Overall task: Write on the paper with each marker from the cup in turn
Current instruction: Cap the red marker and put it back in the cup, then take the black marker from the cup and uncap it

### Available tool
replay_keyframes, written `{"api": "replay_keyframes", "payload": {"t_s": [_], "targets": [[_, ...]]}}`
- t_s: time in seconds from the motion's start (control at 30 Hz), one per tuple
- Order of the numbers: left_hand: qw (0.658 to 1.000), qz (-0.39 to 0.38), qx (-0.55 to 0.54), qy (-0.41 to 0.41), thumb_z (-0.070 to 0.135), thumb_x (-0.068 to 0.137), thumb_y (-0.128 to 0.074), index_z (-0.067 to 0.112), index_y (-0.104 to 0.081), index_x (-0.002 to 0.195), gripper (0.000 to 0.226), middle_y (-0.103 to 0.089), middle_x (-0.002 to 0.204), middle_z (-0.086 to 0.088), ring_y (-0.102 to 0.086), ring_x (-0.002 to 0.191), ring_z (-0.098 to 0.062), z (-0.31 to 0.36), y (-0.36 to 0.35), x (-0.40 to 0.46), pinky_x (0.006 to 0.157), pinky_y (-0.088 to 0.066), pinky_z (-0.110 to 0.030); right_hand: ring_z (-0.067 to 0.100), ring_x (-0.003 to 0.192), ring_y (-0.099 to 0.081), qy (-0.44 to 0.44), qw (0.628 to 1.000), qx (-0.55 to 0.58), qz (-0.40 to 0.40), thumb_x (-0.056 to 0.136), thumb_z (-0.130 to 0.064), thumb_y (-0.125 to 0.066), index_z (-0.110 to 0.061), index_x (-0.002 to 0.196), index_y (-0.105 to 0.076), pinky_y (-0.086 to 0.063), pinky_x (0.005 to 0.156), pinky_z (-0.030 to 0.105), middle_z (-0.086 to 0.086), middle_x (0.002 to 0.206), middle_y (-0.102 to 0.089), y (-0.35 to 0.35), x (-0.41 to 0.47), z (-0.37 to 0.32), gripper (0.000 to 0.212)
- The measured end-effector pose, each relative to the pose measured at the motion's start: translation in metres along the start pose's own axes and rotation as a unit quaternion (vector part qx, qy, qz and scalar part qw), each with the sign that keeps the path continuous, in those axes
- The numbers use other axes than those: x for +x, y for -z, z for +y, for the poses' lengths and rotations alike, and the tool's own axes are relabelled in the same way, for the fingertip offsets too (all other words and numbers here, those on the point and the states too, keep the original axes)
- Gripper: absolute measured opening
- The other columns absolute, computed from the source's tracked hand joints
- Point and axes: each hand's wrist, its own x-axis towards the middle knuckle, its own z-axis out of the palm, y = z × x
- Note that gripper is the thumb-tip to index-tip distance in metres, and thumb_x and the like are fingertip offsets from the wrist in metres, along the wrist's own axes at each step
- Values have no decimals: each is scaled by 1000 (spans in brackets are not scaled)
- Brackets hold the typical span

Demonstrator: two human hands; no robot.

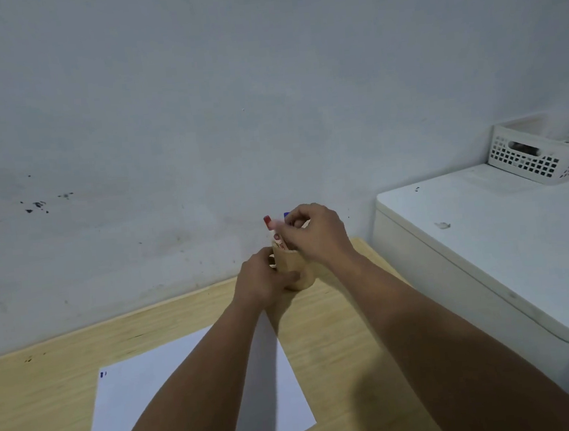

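Observation:
A tan cup (292, 266) stands on the wooden table (44, 391) near the wall. My left hand (261, 281) wraps around its left side. A red-capped marker (272, 228) and a blue-capped marker (286, 215) stick up out of the cup. My right hand (315, 233) is above the rim with its fingers pinched around the markers' upper parts; which marker it grips is hidden by the fingers. A white sheet of paper (148, 399) lies nearer to me, partly under my forearms, with a small blue mark (102, 374) at its far left corner.
A white appliance (485, 249) with a flat top stands to the right of the table, a white lattice basket (539, 155) on its far end. A stained pale wall (199, 119) runs directly behind the cup.

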Motion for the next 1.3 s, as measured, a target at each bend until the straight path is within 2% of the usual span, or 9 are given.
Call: {"api": "replay_keyframes", "payload": {"t_s": [0.1,0.2,0.4,0.57,0.77,0.87,1.0,1.1,1.3], "targets": [[1000,1,-7,1,31,71,-92,22,-65,130,66,-71,109,10,-72,98,-15,2,0,-1,88,-61,-39,19,95,-73,-33,999,9,29,106,-49,-56,-22,99,-78,-57,86,40,-1,100,-79,6,8,0,36],[1000,-1,-3,0,32,72,-93,20,-65,129,65,-70,110,8,-71,99,-17,2,-1,-1,89,-61,-40,27,121,-70,-67,994,-68,-43,102,-34,-67,-18,131,-75,-57,103,47,4,132,-76,4,14,3,35],[1000,-1,4,2,32,72,-92,19,-65,126,61,-73,114,3,-71,102,-20,3,2,0,90,-61,-42,24,102,-74,-76,993,-84,-43,96,-42,-78,-24,114,-84,-60,95,48,-2,109,-82,-5,12,4,27],[1000,-8,-3,7,31,75,-91,17,-62,136,70,-71,126,-1,-69,109,-24,3,0,-1,93,-60,-42,23,105,-75,-84,996,-15,-11,98,-35,-78,-17,118,-83,-61,97,45,1,115,-82,3,10,5,27],[999,2,51,-17,37,77,-89,12,-40,158,98,-58,149,-7,-59,131,-29,5,19,-21,100,-52,-41,14,91,-69,-12,987,118,106,106,-28,-69,-12,113,-78,-49,77,23,-1,98,-77,40,6,-28,20],[994,52,90,-38,44,85,-79,18,-46,156,82,-57,151,-8,-61,130,-27,2,50,-43,105,-52,-43,13,78,-65,39,974,176,136,110,-26,-60,-17,121,-74,-49,69,18,0,89,-74,43,-6,-54,20],[992,120,16,-41,56,97,-61,20,-72,121,44,-74,121,0,-72,104,-20,3,105,-83,96,-56,-43,13,60,-54,40,981,188,-37,111,-21,-60,-20,138,-72,-48,59,21,-8,81,-60,17,-38,-89,30],[987,157,-24,-33,66,100,-46,15,-73,95,58,-77,92,-1,-73,86,-24,-4,145,-120,87,-58,-47,11,66,-63,30,965,140,-222,101,-15,-76,-12,121,-79,-52,63,21,-4,86,-67,-18,-79,-108,20],[989,139,37,-14,72,94,-42,3,-66,85,74,-64,74,-10,-57,66,-28,-49,206,-187,72,-54,-50,7,69,-71,35,927,165,-335,92,-22,-86,-20,93,-83,-55,68,23,-15,72,-74,-81,-140,-141,4]]}}
